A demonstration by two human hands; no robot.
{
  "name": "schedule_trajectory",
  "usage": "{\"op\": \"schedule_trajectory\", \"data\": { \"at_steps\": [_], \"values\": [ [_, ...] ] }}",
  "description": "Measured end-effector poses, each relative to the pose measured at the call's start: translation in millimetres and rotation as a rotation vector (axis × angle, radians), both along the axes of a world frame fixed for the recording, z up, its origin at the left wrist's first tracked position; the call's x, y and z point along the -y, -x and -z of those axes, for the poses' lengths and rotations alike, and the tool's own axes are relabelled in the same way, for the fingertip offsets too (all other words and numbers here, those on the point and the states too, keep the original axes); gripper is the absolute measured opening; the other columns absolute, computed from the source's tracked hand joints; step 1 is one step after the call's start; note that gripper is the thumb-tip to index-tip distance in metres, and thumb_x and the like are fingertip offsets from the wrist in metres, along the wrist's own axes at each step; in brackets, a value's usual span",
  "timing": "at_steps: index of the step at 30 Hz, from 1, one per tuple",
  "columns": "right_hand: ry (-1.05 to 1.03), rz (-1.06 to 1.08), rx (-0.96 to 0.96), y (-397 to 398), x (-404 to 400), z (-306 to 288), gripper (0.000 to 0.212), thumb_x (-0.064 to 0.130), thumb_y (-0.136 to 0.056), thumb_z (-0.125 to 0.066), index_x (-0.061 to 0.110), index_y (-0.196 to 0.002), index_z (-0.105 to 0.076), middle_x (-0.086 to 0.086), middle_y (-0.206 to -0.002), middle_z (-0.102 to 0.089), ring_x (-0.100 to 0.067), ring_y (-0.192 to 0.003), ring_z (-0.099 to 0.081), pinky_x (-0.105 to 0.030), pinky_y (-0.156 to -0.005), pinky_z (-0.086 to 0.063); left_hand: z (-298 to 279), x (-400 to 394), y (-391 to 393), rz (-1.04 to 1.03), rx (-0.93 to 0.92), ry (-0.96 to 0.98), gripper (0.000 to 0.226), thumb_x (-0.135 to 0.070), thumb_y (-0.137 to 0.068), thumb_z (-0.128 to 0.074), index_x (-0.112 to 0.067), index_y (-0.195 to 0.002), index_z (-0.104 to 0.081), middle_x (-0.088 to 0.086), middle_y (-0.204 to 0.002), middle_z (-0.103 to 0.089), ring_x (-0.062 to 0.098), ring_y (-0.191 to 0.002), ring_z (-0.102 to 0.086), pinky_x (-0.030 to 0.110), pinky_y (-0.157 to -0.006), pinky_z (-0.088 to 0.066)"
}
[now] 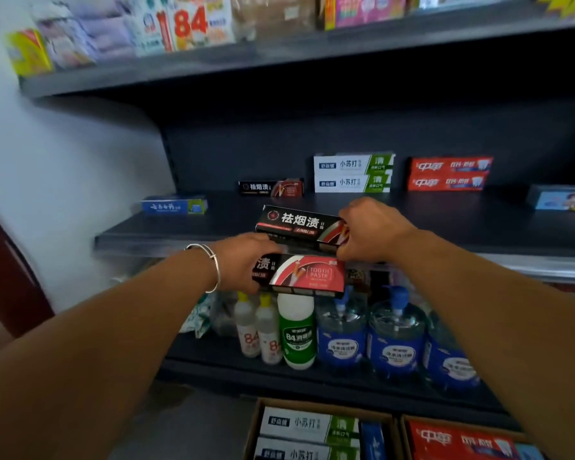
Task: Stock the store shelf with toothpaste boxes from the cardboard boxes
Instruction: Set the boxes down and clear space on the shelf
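My left hand (243, 260), with a silver bangle on its wrist, grips the left end of a black-and-red toothpaste box (307, 275) in front of the middle shelf (186, 232). My right hand (367, 230) holds the right end of a second black-and-red box (296, 224), just above the shelf's front edge. At the back of the shelf stand a black box (271, 187), two stacked white-green boxes (352, 174), two stacked red boxes (448, 174) and a blue box (175, 204). Two cardboard boxes (251, 429) (404, 429) on the floor hold more toothpaste.
The lower shelf carries white and green disinfectant bottles (296, 330) and blue pump bottles (395, 340). Packaged goods fill the top shelf (213, 63). A light blue box (565, 198) lies at the shelf's right. A white wall stands to the left.
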State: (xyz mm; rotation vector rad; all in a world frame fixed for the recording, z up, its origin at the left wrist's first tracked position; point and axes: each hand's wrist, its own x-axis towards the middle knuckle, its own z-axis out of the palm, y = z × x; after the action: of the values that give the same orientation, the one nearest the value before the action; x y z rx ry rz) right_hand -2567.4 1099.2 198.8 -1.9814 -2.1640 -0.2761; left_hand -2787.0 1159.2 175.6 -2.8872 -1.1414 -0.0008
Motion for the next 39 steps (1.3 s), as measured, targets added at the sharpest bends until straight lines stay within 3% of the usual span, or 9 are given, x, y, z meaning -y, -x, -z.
{"op": "schedule_trajectory", "data": {
  "at_steps": [4, 12, 16, 22, 29, 39],
  "values": [
    [-0.021, 0.006, -0.007, -1.1, -22.5, -10.8, 0.037, 0.037, -0.076, -0.067, 0.015, -0.104, -0.058, -0.004, -0.104, -0.058, -0.016, -0.086, -0.046, -0.029, -0.071, -0.045, -17.1, -24.4, 0.5, -0.003, 0.029, -0.036, 0.062, -0.022, -0.069, -0.074, -0.026, -0.126, -0.052, -0.005, -0.12, -0.053, 0.013, -0.112, -0.049, 0.035, -0.097, -0.046],
    [-0.075, 0.024, -0.042, -5.7, -88.0, -29.8, 0.033, 0.032, -0.074, -0.069, 0.013, -0.098, -0.058, -0.005, -0.101, -0.057, -0.016, -0.088, -0.047, -0.032, -0.075, -0.051, -40.7, -79.3, -2.0, -0.027, 0.03, -0.104, 0.061, -0.015, -0.072, -0.07, -0.022, -0.129, -0.05, -0.004, -0.121, -0.051, 0.013, -0.113, -0.048, 0.026, -0.095, -0.043],
    [-0.073, 0.041, -0.053, -4.1, -123.4, -31.7, 0.027, 0.029, -0.074, -0.07, 0.015, -0.091, -0.055, -0.005, -0.101, -0.057, -0.016, -0.087, -0.05, -0.032, -0.076, -0.052, -42.8, -115.9, 0.1, -0.05, 0.016, -0.113, 0.065, -0.017, -0.073, -0.071, -0.021, -0.133, -0.046, -0.003, -0.124, -0.048, 0.014, -0.118, -0.045, 0.029, -0.099, -0.041],
    [-0.064, 0.043, -0.004, 3.3, -180.3, -24.1, 0.038, 0.031, -0.076, -0.069, 0.012, -0.108, -0.059, -0.006, -0.109, -0.056, -0.02, -0.104, -0.05, -0.035, -0.083, -0.05, -32.1, -168.1, 3.4, -0.07, -0.015, -0.145, 0.063, -0.017, -0.075, -0.07, -0.02, -0.133, -0.046, 0.0, -0.124, -0.048, 0.015, -0.116, -0.044, 0.025, -0.098, -0.039],
    [-0.044, 0.026, 0.065, 16.9, -240.9, -10.2, 0.04, 0.031, -0.077, -0.069, 0.011, -0.109, -0.057, -0.008, -0.114, -0.054, -0.023, -0.114, -0.044, -0.036, -0.088, -0.047, -16.2, -219.8, 9.6, -0.096, -0.068, -0.202, 0.07, -0.02, -0.077, -0.071, -0.02, -0.139, -0.039, 0.0, -0.138, -0.041, 0.018, -0.125, -0.039, 0.033, -0.105, -0.036],
    [-0.065, 0.024, 0.246, 23.2, -299.8, 5.7, 0.051, 0.035, -0.083, -0.065, 0.012, -0.125, -0.049, -0.006, -0.131, -0.045, -0.023, -0.128, -0.033, -0.043, -0.1, -0.038, -2.3, -268.7, 16.8, -0.08, -0.073, -0.249, 0.07, -0.021, -0.078, -0.069, -0.022, -0.14, -0.037, 0.0, -0.141, -0.038, 0.019, -0.126, -0.038, 0.035, -0.104, -0.037]
  ]
}}
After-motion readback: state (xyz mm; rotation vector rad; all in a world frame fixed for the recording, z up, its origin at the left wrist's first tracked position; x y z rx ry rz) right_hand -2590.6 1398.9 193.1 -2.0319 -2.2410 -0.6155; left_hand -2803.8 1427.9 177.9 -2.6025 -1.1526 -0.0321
